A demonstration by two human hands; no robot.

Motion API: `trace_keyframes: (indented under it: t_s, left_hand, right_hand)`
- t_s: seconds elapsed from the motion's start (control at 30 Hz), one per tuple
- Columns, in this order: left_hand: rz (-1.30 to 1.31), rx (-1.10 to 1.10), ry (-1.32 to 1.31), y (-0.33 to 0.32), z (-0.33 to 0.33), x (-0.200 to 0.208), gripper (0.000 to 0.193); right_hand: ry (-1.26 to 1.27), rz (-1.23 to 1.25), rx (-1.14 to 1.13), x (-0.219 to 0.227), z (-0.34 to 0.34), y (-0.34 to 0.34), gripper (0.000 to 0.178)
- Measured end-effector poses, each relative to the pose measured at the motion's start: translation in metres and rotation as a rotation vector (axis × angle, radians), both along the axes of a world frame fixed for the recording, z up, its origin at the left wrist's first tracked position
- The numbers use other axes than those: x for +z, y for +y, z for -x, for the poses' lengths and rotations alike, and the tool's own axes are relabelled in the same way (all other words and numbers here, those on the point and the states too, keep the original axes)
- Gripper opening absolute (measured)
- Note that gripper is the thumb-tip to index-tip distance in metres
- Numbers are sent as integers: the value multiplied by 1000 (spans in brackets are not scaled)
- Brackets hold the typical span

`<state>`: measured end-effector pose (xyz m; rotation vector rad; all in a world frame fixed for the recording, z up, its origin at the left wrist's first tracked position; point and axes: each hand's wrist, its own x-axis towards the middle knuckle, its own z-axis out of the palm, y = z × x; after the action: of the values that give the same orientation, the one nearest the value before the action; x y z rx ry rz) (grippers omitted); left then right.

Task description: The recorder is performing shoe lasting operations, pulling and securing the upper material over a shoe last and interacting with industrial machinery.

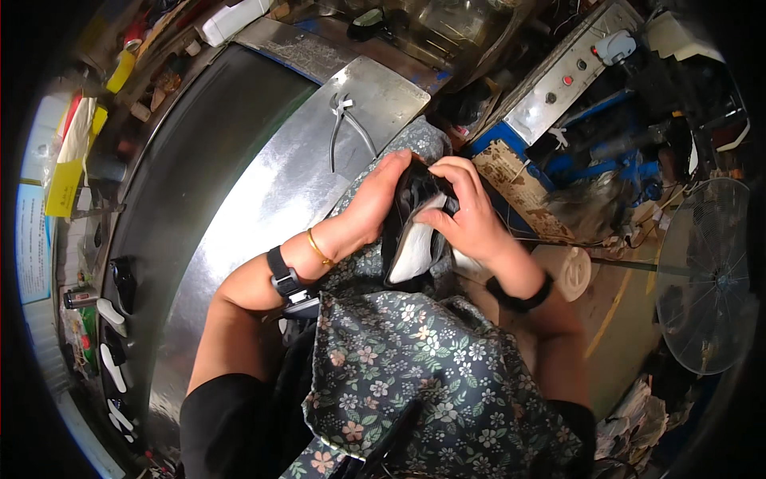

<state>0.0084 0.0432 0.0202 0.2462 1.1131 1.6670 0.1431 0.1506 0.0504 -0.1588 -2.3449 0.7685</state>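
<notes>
Over my lap I hold a black shoe (pixel 391 239) with a white inner sole or lining (pixel 413 254) facing up. My left hand (pixel 375 195) is closed along its left side, near the upper end; most of its fingers are hidden behind the shoe. My right hand (pixel 471 211) pinches the opposite edge, its thumb on the white part and its fingers curled over the dark rim. Beneath the shoe spreads a dark flowered apron (pixel 423 359). Pincers (pixel 347 128) with grey handles lie apart from both hands on the metal tabletop (pixel 263 184).
Left of the metal top runs a black conveyor belt (pixel 215 112), with several black-and-white shoe parts (pixel 113 367) along its outer side. At the right stand a machine panel with buttons (pixel 566 80), a white round container (pixel 562 267) and a large fan guard (pixel 706 275).
</notes>
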Motion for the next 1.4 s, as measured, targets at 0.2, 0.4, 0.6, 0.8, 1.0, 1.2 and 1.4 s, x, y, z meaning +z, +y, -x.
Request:
trace_keyframes:
  t_s: [0.2, 0.4, 0.6, 0.8, 1.0, 1.2, 1.4]
  left_hand:
    - [-52, -226, 22, -10, 5, 22, 40]
    - [-6, -275, 72, -4, -5, 32, 38]
    - [133, -113, 183, -1, -7, 21, 33]
    - [-115, -3, 1448, -6, 8, -7, 43]
    - [104, -207, 452, 7, 51, -23, 41]
    - [199, -131, 289, -13, 18, -50, 47]
    - [208, -149, 295, -3, 27, -52, 42]
  right_hand:
    - [163, -211, 60, 17, -6, -5, 43]
    - [175, -417, 101, 29, -12, -1, 33]
    - [34, -284, 284, 39, -1, 9, 24]
    - [273, 950, -138, -59, 13, -21, 30]
    - [-258, 671, -217, -80, -12, -13, 25]
    - [-306, 1729, -130, -111, -9, -39, 59]
    - [-896, 498, -215, -79, 12, -19, 45]
